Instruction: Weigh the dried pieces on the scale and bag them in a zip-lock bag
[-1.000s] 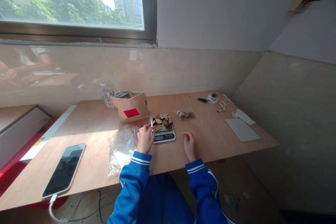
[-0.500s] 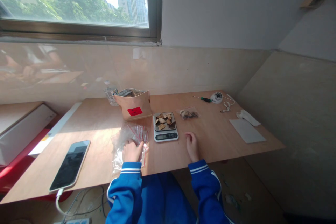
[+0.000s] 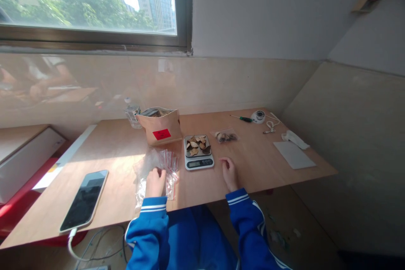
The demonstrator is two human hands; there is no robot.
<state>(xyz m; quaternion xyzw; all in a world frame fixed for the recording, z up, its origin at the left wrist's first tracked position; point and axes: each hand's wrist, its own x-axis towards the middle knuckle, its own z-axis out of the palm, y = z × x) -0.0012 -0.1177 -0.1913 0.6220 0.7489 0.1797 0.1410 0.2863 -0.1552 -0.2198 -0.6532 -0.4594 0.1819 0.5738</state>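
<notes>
My left hand (image 3: 155, 182) is over a pile of clear plastic zip bags (image 3: 171, 164) with red-striped seals. Its fingers are curled together, and whatever may be in them is hidden. To its right stands a white kitchen scale (image 3: 199, 163) with a lit display. Dried, brownish slices (image 3: 194, 145) lie on its metal plate. My right hand (image 3: 229, 174) rests on the table to the right of the scale, fingers curled in, with nothing seen in them. Behind the bags stands an open brown paper pouch (image 3: 163, 126) with a red label.
A small clear bag of dark pieces (image 3: 225, 136) lies beyond my right hand. Farther right are a screwdriver (image 3: 245, 119), a white dome camera (image 3: 258, 117) with cable, and a white sheet (image 3: 294, 155). A plugged-in phone (image 3: 85, 200) lies left; a plastic bottle (image 3: 133, 116) stands behind.
My left hand has gone from fingers spread over the zip bags to fingers drawn together. My right hand stays curled beside the scale. The view has shifted slightly.
</notes>
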